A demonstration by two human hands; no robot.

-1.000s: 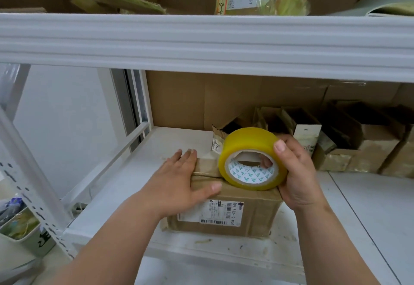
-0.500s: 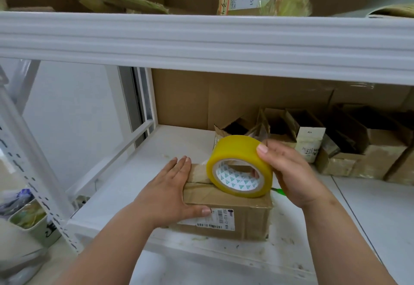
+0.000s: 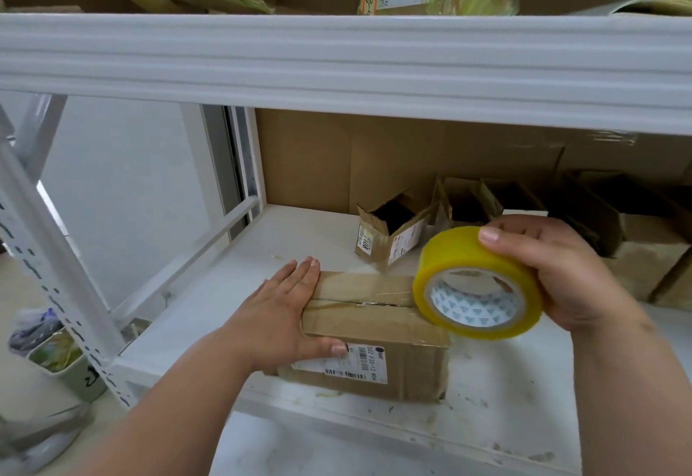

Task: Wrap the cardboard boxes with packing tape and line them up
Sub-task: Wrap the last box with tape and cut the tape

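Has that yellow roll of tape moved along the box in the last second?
Yes. The tape roll has slid rightward, from over the box to past its right end.

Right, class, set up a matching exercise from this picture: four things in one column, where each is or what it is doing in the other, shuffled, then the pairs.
1. left hand
2. right hand
3. closed box
4. open small box

A. at the shelf's back
B. grips the yellow tape roll
C. front of the shelf
D. pressed flat on the box's left end

Pairs: 1-D, 2-B, 3-C, 4-A
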